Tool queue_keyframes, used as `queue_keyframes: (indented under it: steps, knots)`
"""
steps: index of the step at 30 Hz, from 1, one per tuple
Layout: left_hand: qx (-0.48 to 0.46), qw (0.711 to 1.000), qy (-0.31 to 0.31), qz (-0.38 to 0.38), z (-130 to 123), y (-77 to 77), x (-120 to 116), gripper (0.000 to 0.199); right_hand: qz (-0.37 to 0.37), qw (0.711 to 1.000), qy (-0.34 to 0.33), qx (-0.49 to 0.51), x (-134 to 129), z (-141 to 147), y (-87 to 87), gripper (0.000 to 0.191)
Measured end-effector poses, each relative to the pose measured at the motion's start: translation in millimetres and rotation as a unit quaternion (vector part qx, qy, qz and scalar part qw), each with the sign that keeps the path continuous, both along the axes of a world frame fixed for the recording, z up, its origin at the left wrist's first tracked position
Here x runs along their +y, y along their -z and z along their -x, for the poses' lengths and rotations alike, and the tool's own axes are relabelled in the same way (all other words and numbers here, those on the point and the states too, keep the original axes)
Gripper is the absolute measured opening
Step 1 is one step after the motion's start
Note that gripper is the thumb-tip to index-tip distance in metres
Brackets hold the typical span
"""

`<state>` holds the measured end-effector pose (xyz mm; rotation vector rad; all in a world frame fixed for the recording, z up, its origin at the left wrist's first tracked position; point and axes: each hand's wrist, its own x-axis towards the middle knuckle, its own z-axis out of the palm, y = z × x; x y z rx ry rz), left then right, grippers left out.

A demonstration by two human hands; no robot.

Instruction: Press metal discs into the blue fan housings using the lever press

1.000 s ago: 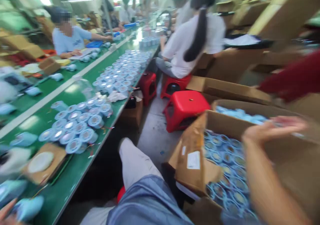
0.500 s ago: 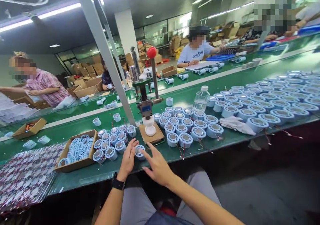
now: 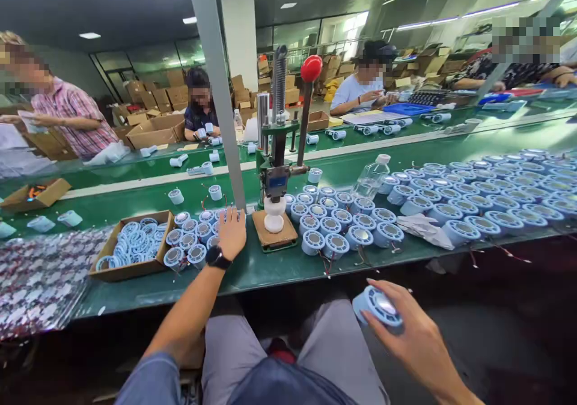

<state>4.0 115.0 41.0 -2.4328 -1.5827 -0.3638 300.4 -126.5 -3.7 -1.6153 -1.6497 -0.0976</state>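
Observation:
My right hand (image 3: 412,327) grips a light-blue round housing (image 3: 381,306) between thumb and fingers, held out over the floor in front of the bench edge. The housing has a slotted ring face with a silvery disc in its middle. My left hand (image 3: 232,234) lies with outstretched fingers over the right side of a group of similar housings (image 3: 197,253); its fingertips hide some of them, and contact is unclear. Just right of that hand stands a hand press (image 3: 276,179) with a red-knobbed lever (image 3: 311,68) and a white round pad (image 3: 273,223) above a brown base plate.
A cardboard box (image 3: 169,219) of light-blue rings is at left, beside silvery wrapped parts (image 3: 40,273). Many housings (image 3: 464,231), some trailing wires, fill the right side of the bench. A plastic bottle (image 3: 372,176) leans there near a white cloth (image 3: 426,231). Co-workers sit across the green belt.
The housing between my hands before is now in my right hand, carried right, past the bench edge. My left hand has moved up onto the left group. The view has shifted.

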Motion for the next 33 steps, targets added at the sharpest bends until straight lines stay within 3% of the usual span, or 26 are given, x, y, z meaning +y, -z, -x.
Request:
queue_keyframes:
  steps: [2, 5, 10, 12, 15, 19, 24, 30, 33]
  knots:
    - [0.005, 1.0, -0.002, 0.011, -7.1, -1.7, 4.0, 0.04, 0.019, 0.999, -0.023, -0.018, -11.1, 6.8, 3.2, 0.038]
    - [0.006, 1.0, 0.006, 0.024, -10.4, 0.6, -16.3, 0.034, 0.052, 0.994, -0.082, -0.041, -1.1, 38.8, 13.8, 0.046]
    - [-0.004, 0.998, 0.012, 0.066, -1.6, 10.2, -69.2, 0.033, 0.125, 0.977, -0.146, -0.096, 75.1, 111.0, 4.7, 0.059]
    - [-0.066, 0.991, 0.018, 0.113, 7.4, 16.8, -81.8, 0.039, 0.163, 0.964, -0.161, -0.136, 103.4, 134.3, -3.6, 0.063]
    - [-0.213, 0.959, 0.049, 0.182, 24.4, 31.1, -90.4, 0.045, 0.196, 0.946, -0.172, -0.194, 125.9, 156.4, -12.5, 0.069]
    - [-0.359, 0.911, 0.071, 0.192, 43.1, 51.0, -91.2, 0.048, 0.233, 0.927, -0.188, -0.226, 134.1, 168.1, -22.1, 0.078]
    - [-0.431, 0.878, 0.017, 0.205, 51.1, 60.4, -83.5, 0.05, 0.225, 0.928, -0.167, -0.247, 138.8, 174.1, -36.8, 0.058]
    - [-0.42, 0.892, 0.009, 0.166, 45.1, 61.4, -49.8, 0.053, 0.202, 0.938, -0.144, -0.243, 141.9, 169.8, -46.6, 0.034]
    - [-0.354, 0.917, -0.031, 0.18, 48.1, 61.2, -38.8, 0.051, 0.197, 0.943, -0.125, -0.238, 122.3, 151.6, -52.8, 0.034]
